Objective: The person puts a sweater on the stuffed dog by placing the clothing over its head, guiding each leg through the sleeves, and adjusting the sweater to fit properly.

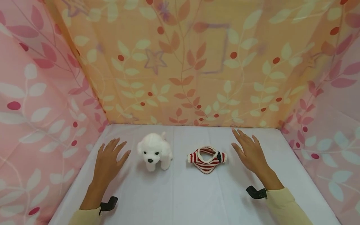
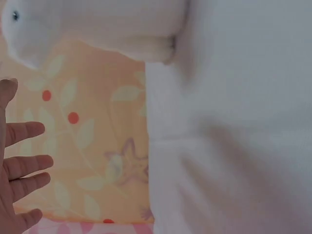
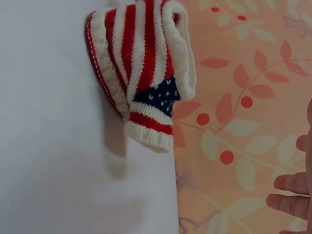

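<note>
A white plush dog (image 1: 153,150) stands upright on the table, its dark eyes and nose facing forward. To its right lies a small knitted sweater (image 1: 206,167) with red and white stripes; a navy patch with white flecks shows near one sleeve in the right wrist view. My left hand (image 1: 109,161) hovers left of the dog, fingers spread and holding nothing. On the other side, my right hand (image 1: 250,151) is right of the sweater with its fingers extended, touching nothing. In the left wrist view the dog (image 2: 122,24) appears sideways above the left hand (image 2: 19,170).
A white cloth covers the table (image 1: 180,200). Behind it hangs an orange leaf-patterned curtain (image 1: 180,87), and pink patterned cloth walls (image 1: 36,131) close in both sides. Black wrist mounts (image 1: 256,192) stick out inward from the forearms, below beige sleeves (image 1: 287,207).
</note>
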Motion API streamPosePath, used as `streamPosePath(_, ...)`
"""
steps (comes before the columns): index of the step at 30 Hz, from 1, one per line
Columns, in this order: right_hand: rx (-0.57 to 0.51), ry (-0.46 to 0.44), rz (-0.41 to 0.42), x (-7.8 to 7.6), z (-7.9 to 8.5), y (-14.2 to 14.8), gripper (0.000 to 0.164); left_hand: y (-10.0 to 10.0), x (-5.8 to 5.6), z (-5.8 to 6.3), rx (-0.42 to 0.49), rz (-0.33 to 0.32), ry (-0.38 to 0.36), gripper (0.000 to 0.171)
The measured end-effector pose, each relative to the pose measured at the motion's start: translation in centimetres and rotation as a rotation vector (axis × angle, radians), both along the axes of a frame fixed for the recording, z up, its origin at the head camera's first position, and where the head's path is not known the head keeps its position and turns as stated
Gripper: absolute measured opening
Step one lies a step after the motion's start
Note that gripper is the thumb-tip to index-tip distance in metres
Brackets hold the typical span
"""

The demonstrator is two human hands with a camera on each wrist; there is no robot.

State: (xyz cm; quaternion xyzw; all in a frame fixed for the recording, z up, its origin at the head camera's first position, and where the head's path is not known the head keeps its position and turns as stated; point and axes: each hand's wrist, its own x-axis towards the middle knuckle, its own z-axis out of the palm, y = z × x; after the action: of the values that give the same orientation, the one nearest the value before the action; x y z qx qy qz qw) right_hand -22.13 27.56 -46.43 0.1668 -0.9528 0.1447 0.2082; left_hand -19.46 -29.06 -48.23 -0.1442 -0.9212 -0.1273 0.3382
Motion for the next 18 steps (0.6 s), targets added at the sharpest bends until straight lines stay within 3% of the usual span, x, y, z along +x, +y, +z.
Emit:
streamPosePath(3, -0.016, -0.002, 0.014, 0.7, 0.3, -0.4, 0.062, 0.5, 1.1, 0.5, 0.027, -0.017, 0.041, 0.049)
streamPosePath(8, -0.056, -0.021, 0.023, 1.9, 0.1, -0.7, 0.057, 1.6, 3.3, 1.1, 0.046, 0.005, -0.039, 0.036)
streamPosePath(10, -0.069, -0.040, 0.017, 2.4, -0.1, -0.8, 0.055, 2.2, 4.0, 1.0, 0.048, 0.009, -0.119, 0.029)
streamPosePath(13, -0.080, -0.058, 0.008, 2.8, -0.2, -0.9, 0.052, 3.0, 4.9, 0.9, 0.055, -0.023, -0.296, 0.024)
streamPosePath(16, -0.081, -0.069, 0.002, 3.1, -0.3, -1.0, 0.049, 3.9, 5.7, 0.9, 0.055, -0.104, -0.473, 0.022)
streamPosePath(18, -0.086, -0.079, -0.001, 3.3, -0.3, -1.1, 0.047, 4.6, 6.1, 0.9, 0.061, -0.181, -0.536, 0.020)
